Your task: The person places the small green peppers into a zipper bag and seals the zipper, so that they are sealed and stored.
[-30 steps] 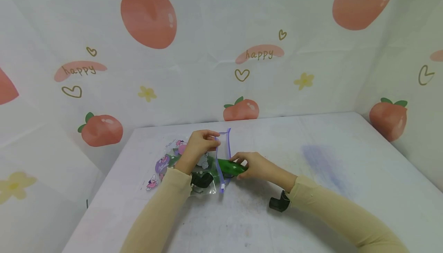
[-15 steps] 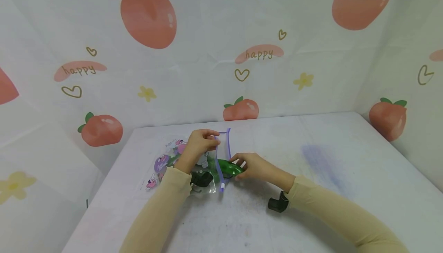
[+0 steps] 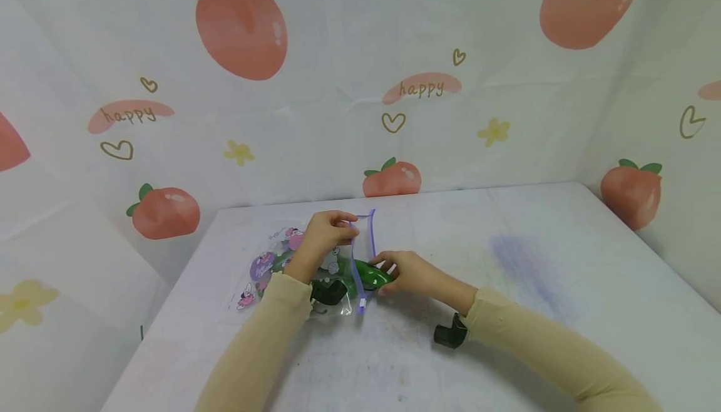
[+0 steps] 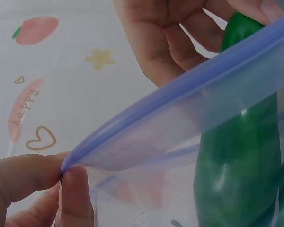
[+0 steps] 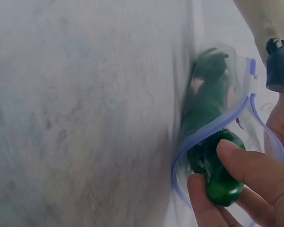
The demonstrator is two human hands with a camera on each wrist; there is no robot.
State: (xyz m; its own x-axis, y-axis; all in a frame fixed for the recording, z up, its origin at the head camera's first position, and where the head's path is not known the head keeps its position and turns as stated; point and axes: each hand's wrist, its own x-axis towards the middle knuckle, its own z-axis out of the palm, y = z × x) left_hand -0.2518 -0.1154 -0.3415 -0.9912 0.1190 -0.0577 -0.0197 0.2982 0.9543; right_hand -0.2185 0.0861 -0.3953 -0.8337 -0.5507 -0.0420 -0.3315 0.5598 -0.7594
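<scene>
My left hand (image 3: 323,233) pinches the far side of the mouth of a clear zip bag (image 3: 263,267) with purple edging and cartoon prints. In the left wrist view its thumb and fingers grip the purple rim (image 4: 137,109), and the mouth stands apart. My right hand (image 3: 414,274) holds the outer end of a glossy, long green pepper (image 3: 372,274) between thumb and fingers. Most of the pepper is inside the bag; its end sticks out of the mouth in the right wrist view. More dark green pieces (image 5: 206,106) show through the plastic, partly hidden by prints.
The bag lies on a white table (image 3: 405,362) with a bluish stain (image 3: 524,268) at the right. A white slider (image 3: 363,303) sits at the near end of the zip. Black wrist cameras (image 3: 450,334) hang at both cuffs. A fruit-print cloth (image 3: 332,118) stands behind.
My right hand has moved slightly left, and the green pepper has slid further into the bag with it. The left hand keeps its place on the rim.
</scene>
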